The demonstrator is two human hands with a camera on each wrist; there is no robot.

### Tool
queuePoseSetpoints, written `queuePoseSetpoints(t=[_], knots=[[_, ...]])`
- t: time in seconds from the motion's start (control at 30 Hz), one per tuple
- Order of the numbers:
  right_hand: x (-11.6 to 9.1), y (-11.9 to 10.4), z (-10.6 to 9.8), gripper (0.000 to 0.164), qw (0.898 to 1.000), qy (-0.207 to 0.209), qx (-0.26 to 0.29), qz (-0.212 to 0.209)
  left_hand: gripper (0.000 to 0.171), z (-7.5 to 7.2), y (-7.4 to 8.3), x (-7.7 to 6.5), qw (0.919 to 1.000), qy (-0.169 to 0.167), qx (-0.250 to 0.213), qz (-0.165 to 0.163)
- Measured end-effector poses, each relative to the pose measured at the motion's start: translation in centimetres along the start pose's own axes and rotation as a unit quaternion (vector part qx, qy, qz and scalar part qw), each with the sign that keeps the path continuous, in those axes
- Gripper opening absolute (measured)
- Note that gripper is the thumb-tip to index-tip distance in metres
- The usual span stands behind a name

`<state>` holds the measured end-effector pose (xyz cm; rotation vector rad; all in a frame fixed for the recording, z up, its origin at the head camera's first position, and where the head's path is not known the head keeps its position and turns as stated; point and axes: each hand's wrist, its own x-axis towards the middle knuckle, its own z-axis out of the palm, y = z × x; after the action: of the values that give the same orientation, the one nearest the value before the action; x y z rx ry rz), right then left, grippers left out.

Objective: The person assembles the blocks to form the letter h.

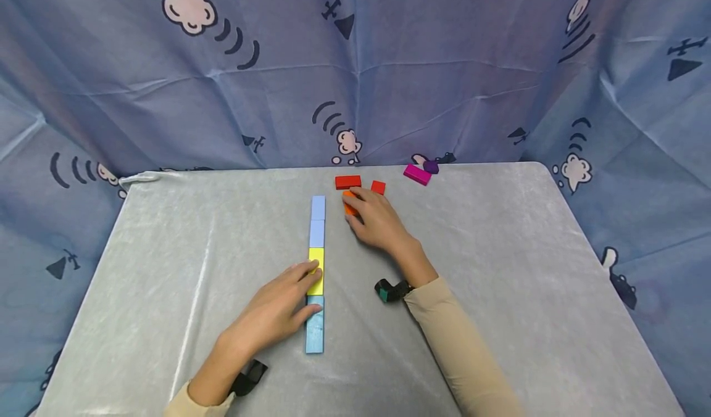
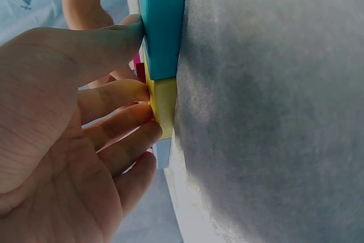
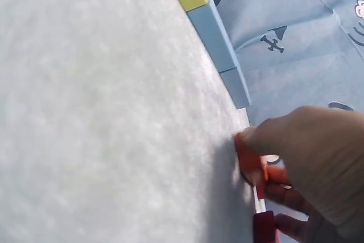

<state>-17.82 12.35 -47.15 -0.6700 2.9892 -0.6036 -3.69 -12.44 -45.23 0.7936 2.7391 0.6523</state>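
Note:
A straight row of flat blocks runs away from me on the grey cloth: a teal block (image 1: 315, 337) nearest, then a yellow block (image 1: 316, 254), then two light blue blocks (image 1: 317, 233) end to end. My left hand (image 1: 272, 312) rests along the row from the left, with relaxed fingers on the yellow block and the thumb on the teal one. Just right of the row's far end, my right hand (image 1: 382, 222) pinches an orange block (image 3: 248, 160) between thumb and fingers. The hand partly covers that block in the head view.
Behind the right hand lie a red block (image 1: 347, 182) and a small red piece (image 1: 378, 187). A magenta block (image 1: 417, 174) and a purple piece (image 1: 431, 167) sit at the table's back edge. A blue patterned curtain (image 1: 444, 108) hangs behind the table.

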Motion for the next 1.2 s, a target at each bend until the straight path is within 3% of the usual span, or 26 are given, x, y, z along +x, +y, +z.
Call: queuePoseSetpoints(t=[0.43, 0.83, 1.2], knots=[[-0.1, 0.3, -0.5, 0.049, 1.000, -0.002, 0.021, -0.004, 0.062, -0.1, 0.0, 0.1, 1.0000, 0.000, 0.008, 0.004], [-0.7, -0.6, -0.9, 0.051, 0.992, -0.005, 0.122, -0.026, 0.061, 0.1, 0.1, 0.3, 0.9999, 0.006, 0.005, 0.011], [-4.0, -0.7, -1.3, 0.049, 0.992, -0.017, 0.119, -0.035, 0.062, 0.0, 0.4, 0.3, 1.0000, -0.004, 0.002, 0.000]])
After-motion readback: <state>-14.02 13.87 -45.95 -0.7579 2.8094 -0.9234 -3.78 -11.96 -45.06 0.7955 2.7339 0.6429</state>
